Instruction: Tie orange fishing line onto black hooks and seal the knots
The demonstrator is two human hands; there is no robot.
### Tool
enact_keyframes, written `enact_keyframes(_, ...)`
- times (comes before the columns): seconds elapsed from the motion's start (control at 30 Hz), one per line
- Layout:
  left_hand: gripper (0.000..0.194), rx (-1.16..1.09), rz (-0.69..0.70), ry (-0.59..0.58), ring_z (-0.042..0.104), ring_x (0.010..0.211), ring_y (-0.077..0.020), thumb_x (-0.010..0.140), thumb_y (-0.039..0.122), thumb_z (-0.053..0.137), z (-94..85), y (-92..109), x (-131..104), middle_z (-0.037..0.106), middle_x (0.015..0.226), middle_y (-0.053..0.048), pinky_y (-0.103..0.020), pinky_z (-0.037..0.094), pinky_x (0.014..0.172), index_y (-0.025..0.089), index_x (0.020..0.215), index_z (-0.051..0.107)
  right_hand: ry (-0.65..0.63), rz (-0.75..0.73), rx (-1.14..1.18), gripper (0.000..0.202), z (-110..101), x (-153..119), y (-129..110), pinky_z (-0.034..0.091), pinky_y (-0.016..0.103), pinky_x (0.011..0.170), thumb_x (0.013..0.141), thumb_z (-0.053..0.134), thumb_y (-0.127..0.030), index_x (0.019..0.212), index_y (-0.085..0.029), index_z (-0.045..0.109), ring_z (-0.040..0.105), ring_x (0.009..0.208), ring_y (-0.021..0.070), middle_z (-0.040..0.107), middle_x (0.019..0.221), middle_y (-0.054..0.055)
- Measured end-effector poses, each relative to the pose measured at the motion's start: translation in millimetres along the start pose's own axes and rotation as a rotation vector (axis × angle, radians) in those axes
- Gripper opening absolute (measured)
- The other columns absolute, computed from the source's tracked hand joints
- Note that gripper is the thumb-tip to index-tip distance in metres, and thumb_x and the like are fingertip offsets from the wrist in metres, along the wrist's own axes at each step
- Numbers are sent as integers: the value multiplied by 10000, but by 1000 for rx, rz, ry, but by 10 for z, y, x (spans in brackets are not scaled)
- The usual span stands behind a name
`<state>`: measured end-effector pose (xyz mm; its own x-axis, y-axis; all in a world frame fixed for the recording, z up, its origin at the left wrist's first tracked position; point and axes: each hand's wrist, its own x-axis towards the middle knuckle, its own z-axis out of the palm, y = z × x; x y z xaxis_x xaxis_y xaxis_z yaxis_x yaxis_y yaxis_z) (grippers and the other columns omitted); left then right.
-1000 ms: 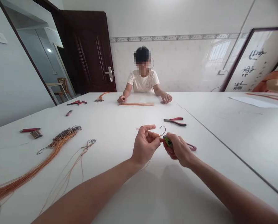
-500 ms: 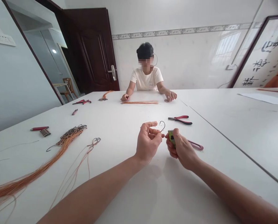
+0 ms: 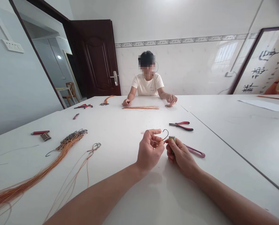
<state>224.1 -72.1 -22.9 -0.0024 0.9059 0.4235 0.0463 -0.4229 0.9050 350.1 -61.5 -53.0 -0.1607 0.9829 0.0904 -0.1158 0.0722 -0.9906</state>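
My left hand [image 3: 150, 148] pinches a dark fish hook [image 3: 166, 133], its bend standing up beyond my fingertips. A bit of orange line shows at the hook's shank, by the fingers. Close beside it, my right hand [image 3: 180, 153] is closed around a small green, block-shaped object [image 3: 172, 137], thumb on its face; my fingers hide most of it. A pinkish-purple tool with a looped end [image 3: 197, 151] lies partly behind my right hand. Left of my arms lie a few hooks tied to lines [image 3: 93, 148] and a large bundle of hooks with orange lines [image 3: 70, 139].
Red-and-black pliers [image 3: 181, 125] lie beyond my right hand. At left on the white table [image 3: 120, 131] are a red-handled tool [image 3: 40, 132], a small brown spool [image 3: 45, 137] and more pliers [image 3: 83, 106]. Opposite sits a person [image 3: 147, 84] with hands at an orange line bundle [image 3: 141, 107].
The green object has turned in my right hand, showing less of its face. The hook stays pinched in my left hand. The view has tilted up slightly.
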Motion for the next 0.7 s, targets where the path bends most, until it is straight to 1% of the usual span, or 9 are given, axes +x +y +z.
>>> enact_keyframes(0.07,294,2,3,-9,581,710,-118,714,195,552,2,5,-5,539,774,7,-278,474,694,221,997,478,11,47,5,378,-2,2,0,272,178,387,775,396,-563,833,-194,457,297,446,59,352,590,-51)
enact_keyframes(0.13,295,-14,-1,-8,579,690,-114,710,197,555,4,4,-7,546,759,11,-273,473,682,222,994,481,8,90,30,402,-7,2,-13,244,174,368,763,387,-586,788,-190,451,265,420,55,330,557,-57)
enact_keyframes(0.23,290,-36,-26,-4,577,670,-108,710,208,555,9,-4,-9,545,756,15,-272,475,676,219,991,486,-7,163,72,457,-13,6,-43,211,172,357,759,345,-614,709,-172,451,246,399,50,332,524,-53)
enact_keyframes(0.33,284,-36,-43,-23,586,668,-109,720,209,541,13,-15,-13,525,757,20,-278,482,676,217,997,476,-1,221,66,502,-8,17,-67,171,166,351,755,310,-630,654,-160,455,238,386,48,328,494,-48)
enact_keyframes(0.53,278,-31,-50,-56,602,684,-120,734,192,520,21,-17,-20,500,763,27,-264,484,640,231,1001,454,55,234,38,525,6,27,-70,135,171,342,731,310,-658,611,-162,433,213,374,49,304,463,-50)
enact_keyframes(0.6,280,-33,-59,-58,600,675,-121,734,196,518,26,-16,-21,503,761,26,-253,479,611,232,1004,452,51,234,24,528,5,28,-65,136,177,336,737,295,-654,613,-162,443,201,367,52,296,450,-50)
enact_keyframes(0.7,283,-43,-71,-50,593,662,-116,725,206,528,32,-12,-22,510,762,20,-250,475,605,223,1000,460,41,220,-6,537,6,28,-66,136,185,331,748,272,-646,567,-164,428,189,356,53,279,426,-49)
